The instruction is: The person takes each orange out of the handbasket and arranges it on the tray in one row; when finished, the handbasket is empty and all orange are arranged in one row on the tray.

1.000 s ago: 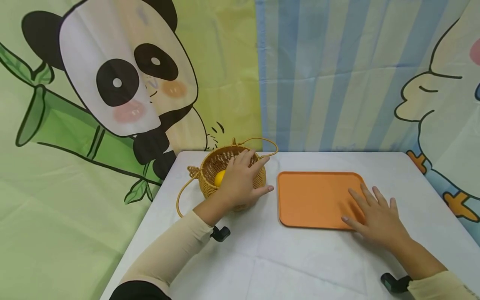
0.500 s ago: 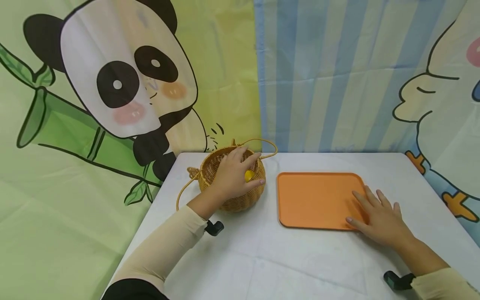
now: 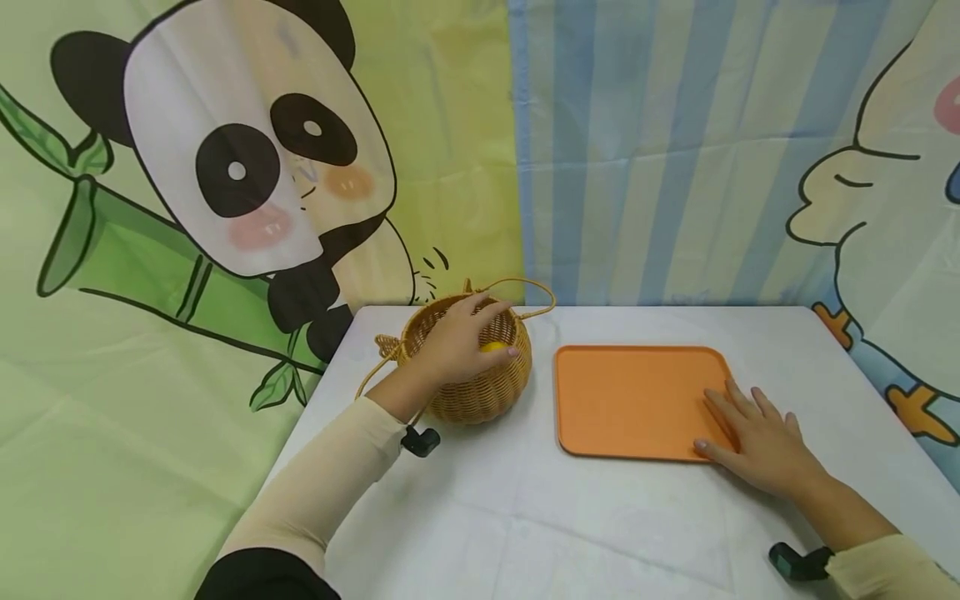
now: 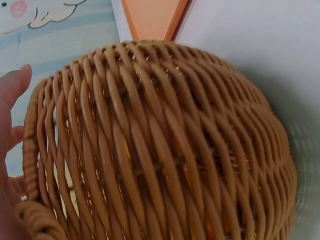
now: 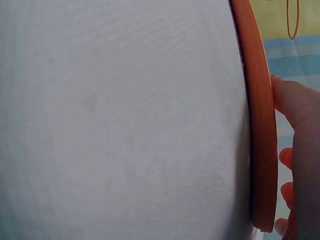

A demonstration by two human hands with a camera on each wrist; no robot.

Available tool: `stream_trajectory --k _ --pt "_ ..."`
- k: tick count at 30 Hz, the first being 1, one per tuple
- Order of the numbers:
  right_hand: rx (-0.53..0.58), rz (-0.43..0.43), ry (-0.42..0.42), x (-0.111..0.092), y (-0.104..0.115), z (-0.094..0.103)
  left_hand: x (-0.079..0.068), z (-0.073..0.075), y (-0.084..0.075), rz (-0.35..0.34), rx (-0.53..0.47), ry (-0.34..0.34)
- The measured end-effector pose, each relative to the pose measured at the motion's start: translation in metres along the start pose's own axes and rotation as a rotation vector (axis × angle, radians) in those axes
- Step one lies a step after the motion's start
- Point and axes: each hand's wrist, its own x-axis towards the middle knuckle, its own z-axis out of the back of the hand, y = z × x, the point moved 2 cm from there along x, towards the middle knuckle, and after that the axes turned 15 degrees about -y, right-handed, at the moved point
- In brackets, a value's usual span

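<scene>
Left hand (image 3: 453,346) has been shifted leftward, fingers extended, over one basket (image 3: 480,397) near the far left corner of the table (image 3: 600,525); one yellow object (image 3: 492,346) is seen inside. Right hand (image 3: 768,450) is splayed at one tray's (image 3: 637,404) right edge.

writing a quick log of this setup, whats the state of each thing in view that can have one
Basket, standing, top uncovered
Basket handles, splayed outward
Yellow item, inside the basket, partly hidden
Orange tray, lying flat on the table
Left hand, over the basket's opening, grip unclear
Right hand, fingers spread at the tray's right edge
</scene>
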Motion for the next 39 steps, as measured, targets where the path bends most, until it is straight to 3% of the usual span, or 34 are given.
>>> stream_trajectory --k 5,13,21,31,39 --pt "0.029 0.014 0.014 -0.001 -0.003 -0.003 0.006 0.001 0.01 0.045 -0.053 0.024" --pt "0.048 0.008 0.031 -0.001 -0.006 -0.007 0.017 0.005 0.02 0.02 -0.069 0.097" --pt "0.053 0.01 0.033 0.0 -0.005 -0.007 0.026 0.008 0.027 0.013 -0.04 0.257" --pt "0.049 0.005 0.025 0.0 -0.01 -0.009 0.043 0.013 0.02 -0.058 0.006 0.448" --pt "0.059 0.014 0.017 0.001 -0.008 -0.01 0.049 0.014 0.024 -0.005 0.039 0.585"
